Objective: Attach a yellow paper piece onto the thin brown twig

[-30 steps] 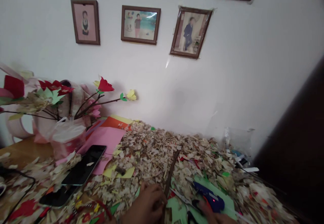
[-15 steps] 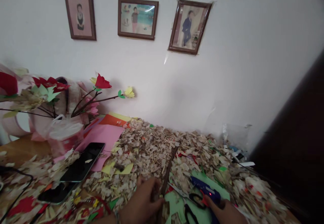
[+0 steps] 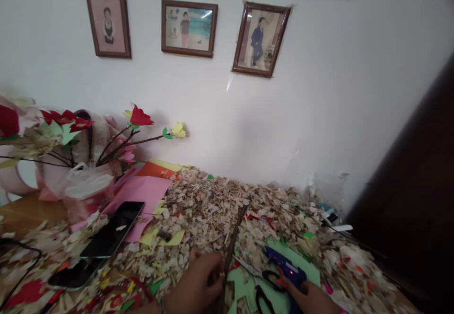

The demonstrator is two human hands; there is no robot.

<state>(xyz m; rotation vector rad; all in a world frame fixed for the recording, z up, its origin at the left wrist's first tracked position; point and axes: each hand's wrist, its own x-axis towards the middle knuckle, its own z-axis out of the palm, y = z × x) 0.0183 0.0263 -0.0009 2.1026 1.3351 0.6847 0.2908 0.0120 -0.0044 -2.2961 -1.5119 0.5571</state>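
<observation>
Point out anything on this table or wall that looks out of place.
A loose heap of pale shavings and paper scraps smothers the tabletop, reaching a black phone and the blue glue gun by the right hand. The rightmost framed photo also looks tilted on the wall.

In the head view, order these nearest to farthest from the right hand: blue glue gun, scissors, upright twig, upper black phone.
From the right hand:
1. The blue glue gun, against the hand.
2. The scissors, to its left, on green paper.
3. The upright twig, farther left.
4. The upper black phone, far left, beside pink paper.
</observation>
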